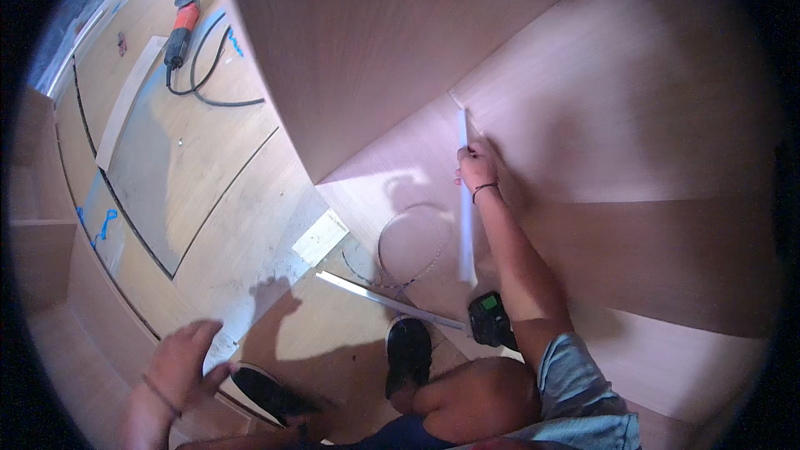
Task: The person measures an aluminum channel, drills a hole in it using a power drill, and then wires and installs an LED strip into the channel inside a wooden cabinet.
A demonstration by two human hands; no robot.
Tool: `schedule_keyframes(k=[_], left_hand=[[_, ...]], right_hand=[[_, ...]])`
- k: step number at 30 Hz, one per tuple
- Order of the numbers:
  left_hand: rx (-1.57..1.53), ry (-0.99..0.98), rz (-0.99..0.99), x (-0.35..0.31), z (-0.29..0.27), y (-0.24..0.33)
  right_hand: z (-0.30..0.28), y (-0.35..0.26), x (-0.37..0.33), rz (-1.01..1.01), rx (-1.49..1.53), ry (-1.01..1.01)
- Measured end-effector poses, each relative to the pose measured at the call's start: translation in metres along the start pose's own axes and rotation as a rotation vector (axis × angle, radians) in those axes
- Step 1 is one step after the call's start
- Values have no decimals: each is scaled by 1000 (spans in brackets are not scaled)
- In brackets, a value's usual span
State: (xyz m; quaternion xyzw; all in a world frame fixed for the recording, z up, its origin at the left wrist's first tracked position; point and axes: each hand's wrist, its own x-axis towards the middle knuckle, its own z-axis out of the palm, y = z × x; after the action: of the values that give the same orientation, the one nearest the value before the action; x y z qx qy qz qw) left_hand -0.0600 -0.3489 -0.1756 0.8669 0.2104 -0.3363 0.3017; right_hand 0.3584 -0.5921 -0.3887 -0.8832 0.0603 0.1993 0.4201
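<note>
My right hand is closed around a long, narrow white strip. The strip's far end lies close to the corner where the wooden panels meet. Lower left, my left hand is raised and slightly blurred, thumb and fingers apart, holding nothing. Below the held strip, a thin wire loops over the wood. A second pale strip rests near my shoes, its right end close to a black power tool with a green patch, partly covered by my arm and knee.
Tall wooden panels rise ahead and to the right. On the left floor lie a red and black angle grinder with its cord, a long thin board and blue scraps. A pale wooden piece lies mid-floor.
</note>
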Motion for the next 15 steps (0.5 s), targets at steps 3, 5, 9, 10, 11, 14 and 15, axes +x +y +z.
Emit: schedule_keyframes(k=[3,5,9,10,11,14,15], left_hand=[[-42,102,12,-40,-14,23],[-220,188,-97,-56,-22,38],[-279,302,-27,-66,-23,32],[-317,280,-66,-67,-17,25],[-356,258,-105,-66,-12,19],[-127,249,-89,-66,4,2],[-137,245,-94,-67,9,-2]], right_hand=[[-10,8,40,-134,-157,30],[-11,10,48,-609,-628,187],[-21,3,62,-489,-554,257],[-29,1,66,-567,-675,264],[-32,-2,71,-644,-798,273],[-24,4,76,-764,-841,360],[-23,8,75,-769,-849,351]])
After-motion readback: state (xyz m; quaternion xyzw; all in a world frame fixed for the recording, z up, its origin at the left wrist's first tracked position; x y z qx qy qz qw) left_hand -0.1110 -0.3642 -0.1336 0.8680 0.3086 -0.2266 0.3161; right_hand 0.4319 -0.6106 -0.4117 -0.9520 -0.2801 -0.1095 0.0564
